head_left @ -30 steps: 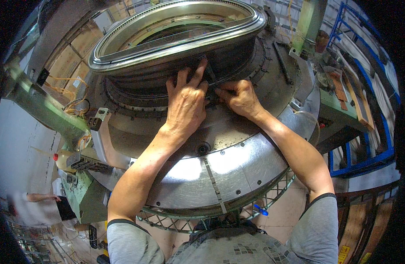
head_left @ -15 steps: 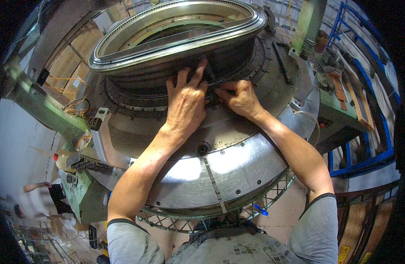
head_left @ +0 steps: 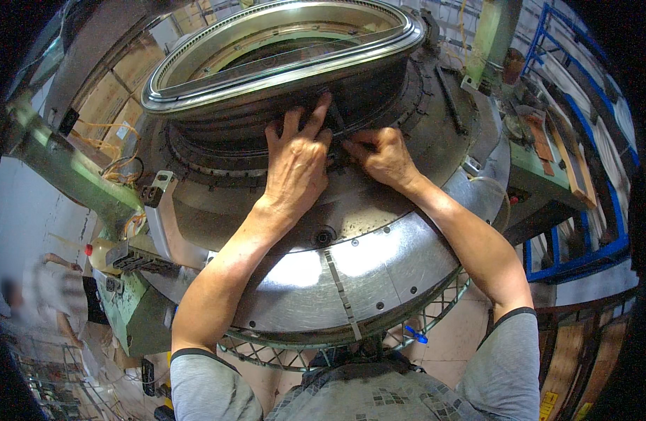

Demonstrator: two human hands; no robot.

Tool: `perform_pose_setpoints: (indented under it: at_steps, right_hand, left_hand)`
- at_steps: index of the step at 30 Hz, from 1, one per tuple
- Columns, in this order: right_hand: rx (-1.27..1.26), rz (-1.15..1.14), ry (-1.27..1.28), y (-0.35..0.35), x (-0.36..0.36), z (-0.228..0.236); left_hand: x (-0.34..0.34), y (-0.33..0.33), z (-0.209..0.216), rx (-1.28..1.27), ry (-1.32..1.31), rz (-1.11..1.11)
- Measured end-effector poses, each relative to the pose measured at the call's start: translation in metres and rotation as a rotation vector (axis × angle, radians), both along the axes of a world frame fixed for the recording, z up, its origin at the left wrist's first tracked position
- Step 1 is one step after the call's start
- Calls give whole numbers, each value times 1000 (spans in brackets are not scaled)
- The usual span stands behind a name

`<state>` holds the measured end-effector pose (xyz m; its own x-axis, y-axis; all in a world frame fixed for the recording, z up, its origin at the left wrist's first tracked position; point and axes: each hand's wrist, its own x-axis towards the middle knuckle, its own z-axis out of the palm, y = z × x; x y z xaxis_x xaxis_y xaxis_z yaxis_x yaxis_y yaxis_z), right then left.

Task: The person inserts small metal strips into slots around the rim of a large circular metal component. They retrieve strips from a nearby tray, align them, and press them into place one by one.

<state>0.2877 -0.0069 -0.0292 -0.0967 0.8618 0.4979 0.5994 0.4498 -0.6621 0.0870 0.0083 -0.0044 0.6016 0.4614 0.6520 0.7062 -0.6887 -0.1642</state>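
A large round machine, much like a circular knitting machine, stands before me with a dark drum (head_left: 232, 130) rising from its middle. My left hand (head_left: 298, 158) leans against the drum's near side, its fingers apart and the longest reaching up the dark wall; its thumb is hidden. Just to the right, at the drum's foot, my right hand (head_left: 385, 158) is closed in a pinch. Whatever lies between those fingertips is too small and dark to make out. A narrow upright part (head_left: 338, 116) on the drum wall shows between the two hands.
A shiny metal ring plate (head_left: 351, 281) curves round the near side. Green posts (head_left: 495, 42) flank the machine. A dark rod (head_left: 451, 102) lies on the machine's right. A blue rack (head_left: 583, 259) stands far right. Another person (head_left: 56, 288) is at the left.
My hands stay in nearly the same place against the drum. The person at the far left has changed posture, with the arms in a different position.
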Motion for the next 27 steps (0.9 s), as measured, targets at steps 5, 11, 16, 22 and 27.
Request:
perform_pose_setpoints:
  at_steps: [5, 11, 16, 22, 27]
  right_hand:
    - [-11, -5, 2, 1, 0, -1]
    - [20, -10, 23, 1, 0, -3]
    - [-14, -18, 22, 0, -2, 1]
    - [-12, -16, 36, 0, -2, -2]
    - [124, -88, -89, 6, -14, -9]
  left_hand:
    - [0, -2, 3, -18, 37, 26]
    - [0, -5, 6, -65, 55, 41]
    - [0, -4, 4, -40, 60, 51]
    - [1, -3, 4, 48, 129, 98]
    - [-1, -5, 13, 23, 182, 98]
